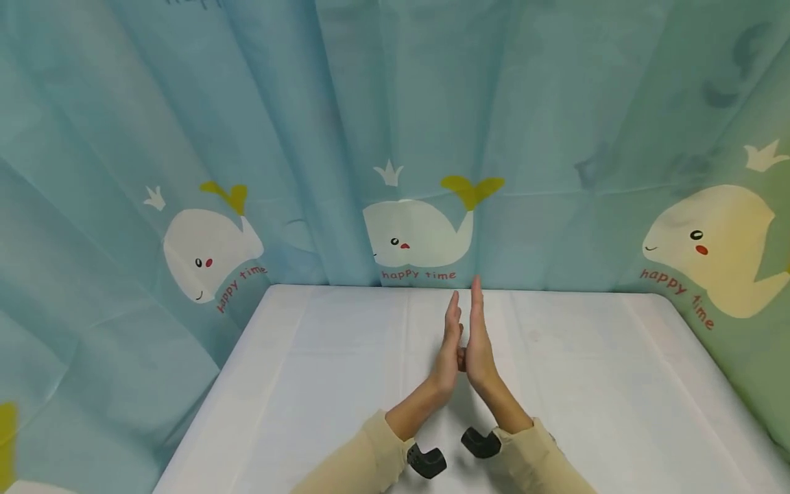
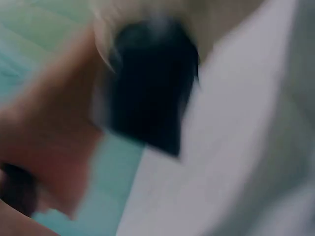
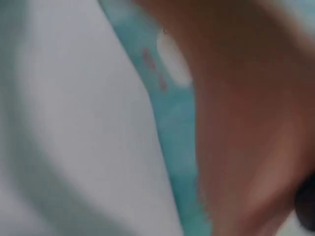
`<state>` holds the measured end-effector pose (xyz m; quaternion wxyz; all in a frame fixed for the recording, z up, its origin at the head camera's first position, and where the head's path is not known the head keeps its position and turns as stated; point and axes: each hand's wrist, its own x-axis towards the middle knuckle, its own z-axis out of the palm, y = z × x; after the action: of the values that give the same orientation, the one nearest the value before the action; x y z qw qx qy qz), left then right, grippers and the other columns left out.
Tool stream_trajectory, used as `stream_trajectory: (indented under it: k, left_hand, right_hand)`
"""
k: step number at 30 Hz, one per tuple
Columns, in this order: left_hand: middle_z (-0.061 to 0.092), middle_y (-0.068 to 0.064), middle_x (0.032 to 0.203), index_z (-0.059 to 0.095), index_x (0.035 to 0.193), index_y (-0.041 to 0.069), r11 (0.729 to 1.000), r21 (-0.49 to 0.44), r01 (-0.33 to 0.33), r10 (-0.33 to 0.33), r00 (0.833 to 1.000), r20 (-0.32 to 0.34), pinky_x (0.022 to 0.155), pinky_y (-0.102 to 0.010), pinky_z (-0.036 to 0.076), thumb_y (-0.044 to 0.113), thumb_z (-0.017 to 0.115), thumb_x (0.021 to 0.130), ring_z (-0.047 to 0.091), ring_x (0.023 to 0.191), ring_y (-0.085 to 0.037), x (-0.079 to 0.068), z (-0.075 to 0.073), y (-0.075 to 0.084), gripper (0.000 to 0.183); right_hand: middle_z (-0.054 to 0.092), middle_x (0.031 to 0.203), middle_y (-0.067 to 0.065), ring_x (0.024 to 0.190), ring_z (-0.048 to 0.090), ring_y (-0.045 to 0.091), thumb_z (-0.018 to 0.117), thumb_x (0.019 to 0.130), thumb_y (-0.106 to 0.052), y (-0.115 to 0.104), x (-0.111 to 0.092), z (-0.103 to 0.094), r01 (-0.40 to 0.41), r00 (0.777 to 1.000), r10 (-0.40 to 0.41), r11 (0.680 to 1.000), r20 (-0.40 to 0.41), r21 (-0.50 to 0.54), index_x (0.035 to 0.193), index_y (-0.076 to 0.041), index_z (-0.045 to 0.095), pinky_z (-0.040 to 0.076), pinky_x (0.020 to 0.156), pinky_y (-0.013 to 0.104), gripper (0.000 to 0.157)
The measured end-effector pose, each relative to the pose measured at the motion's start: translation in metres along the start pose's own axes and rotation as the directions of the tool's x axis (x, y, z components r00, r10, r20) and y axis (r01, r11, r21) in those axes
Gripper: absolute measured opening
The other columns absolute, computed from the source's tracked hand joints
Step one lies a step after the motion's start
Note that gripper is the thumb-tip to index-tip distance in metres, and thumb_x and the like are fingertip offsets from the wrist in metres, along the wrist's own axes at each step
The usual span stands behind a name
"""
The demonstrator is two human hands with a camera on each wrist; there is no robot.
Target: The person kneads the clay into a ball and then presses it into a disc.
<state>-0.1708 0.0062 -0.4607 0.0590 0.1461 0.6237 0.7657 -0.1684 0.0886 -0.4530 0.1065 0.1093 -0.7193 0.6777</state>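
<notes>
In the head view, my left hand [image 1: 447,353] and right hand [image 1: 479,346] stand upright over the white table, palms facing each other, with a narrow gap between them. Their fingers are straight and point away from me; curled fingertips or thumbs show low in the gap. Both wrist views are blurred. A hand [image 2: 54,132] fills the left side of the left wrist view, with a dark patch [image 2: 18,189] beside the palm. Another dark rounded patch [image 3: 306,201] shows by the hand [image 3: 246,113] in the right wrist view; I cannot tell what it is.
Below the hands lies a white table [image 1: 345,357] with rounded far corners. A blue-green curtain [image 1: 555,137] with printed whales hangs behind it and along both sides. Black wrist devices [image 1: 426,461] sit at the beige sleeves [image 1: 361,456], close to each other.
</notes>
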Motion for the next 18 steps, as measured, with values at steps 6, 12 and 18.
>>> stream_trajectory:
  k: [6,12,18]
  left_hand:
    - [0.002,-0.003,0.172,0.002,0.167,0.030,0.999,-0.045,-0.002,0.002,1.000,0.006,0.124,-0.054,0.001,0.059,0.007,0.108,0.001,0.158,-0.026,-0.005,0.004,0.018,0.066]
    - [-0.001,-0.001,0.173,-0.001,0.167,0.023,0.999,0.040,-0.002,0.004,0.998,-0.058,0.123,-0.058,-0.001,0.050,0.004,0.110,-0.002,0.158,-0.023,0.009,-0.003,0.002,0.063]
    - [-0.003,-0.008,0.172,-0.005,0.167,0.022,0.998,0.065,-0.020,0.017,0.999,0.051,0.123,-0.059,0.002,0.055,0.004,0.109,0.000,0.158,-0.031,0.001,0.003,-0.011,0.067]
  right_hand:
    - [-0.006,0.172,-0.009,0.155,-0.017,0.019,0.005,0.112,-0.038,0.024,-0.004,-0.002,-0.033,0.999,0.033,0.999,0.027,0.005,0.166,-0.034,-0.001,-0.015,0.119,0.059,0.054]
    - [-0.001,0.172,-0.007,0.156,-0.010,0.017,0.009,0.113,-0.039,-0.001,-0.024,0.010,0.024,0.998,-0.028,0.998,0.059,0.059,0.166,-0.033,0.006,-0.005,0.120,0.064,0.054]
    - [-0.003,0.171,-0.013,0.156,-0.009,0.011,0.009,0.113,-0.038,0.000,-0.001,-0.005,0.033,0.999,-0.033,0.998,-0.013,0.050,0.165,-0.037,0.001,-0.004,0.123,0.055,0.053]
